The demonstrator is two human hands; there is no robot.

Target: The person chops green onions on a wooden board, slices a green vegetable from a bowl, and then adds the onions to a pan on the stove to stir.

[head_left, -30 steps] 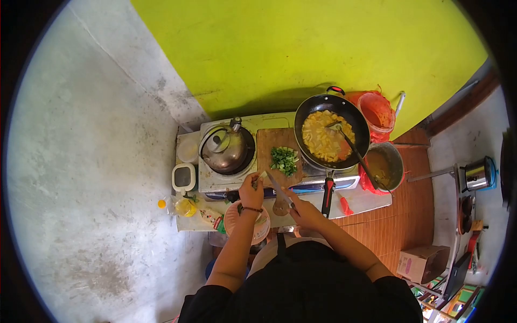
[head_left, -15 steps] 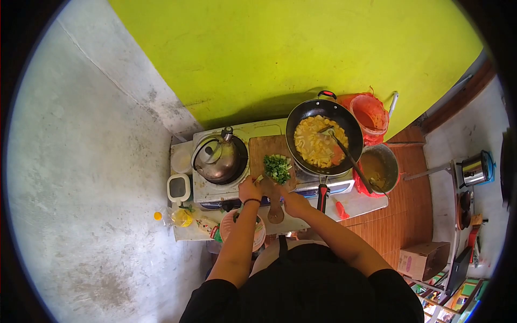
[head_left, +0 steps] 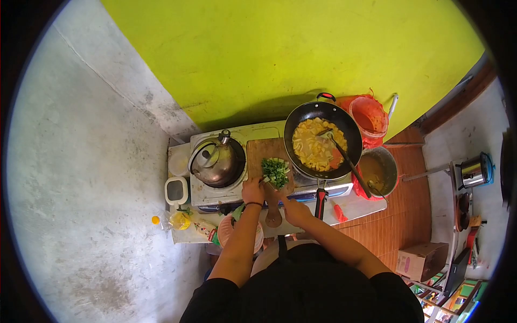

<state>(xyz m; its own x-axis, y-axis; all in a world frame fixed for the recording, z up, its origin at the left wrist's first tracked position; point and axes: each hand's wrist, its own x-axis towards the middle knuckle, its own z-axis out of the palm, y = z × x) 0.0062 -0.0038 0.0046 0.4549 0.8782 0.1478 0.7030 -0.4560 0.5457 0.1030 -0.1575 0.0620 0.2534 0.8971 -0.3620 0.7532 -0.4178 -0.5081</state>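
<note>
My left hand (head_left: 252, 191) is closed at the near left of the wooden cutting board (head_left: 259, 152), its fingertips against green stalks that are mostly hidden. Chopped greens (head_left: 275, 172) lie in a pile on the board just beyond my hands. My right hand (head_left: 295, 211) is closed round the handle of a knife (head_left: 273, 189), whose dim blade reaches left toward my left fingers. The board's rounded handle (head_left: 273, 218) sticks out toward me between my forearms.
A kettle (head_left: 215, 161) sits on the left burner. To the right, a black wok (head_left: 353, 126) holds yellow food in liquid with a ladle (head_left: 344, 153). Beyond are a red bucket (head_left: 371, 116) and a metal pot (head_left: 392, 161). A pink basket (head_left: 226, 229) and an oil bottle (head_left: 180, 220) stand nearer, at left.
My right hand has shifted slightly down, and my left hand slightly left. The whole view has moved a little; the pile of greens looks much the same.
</note>
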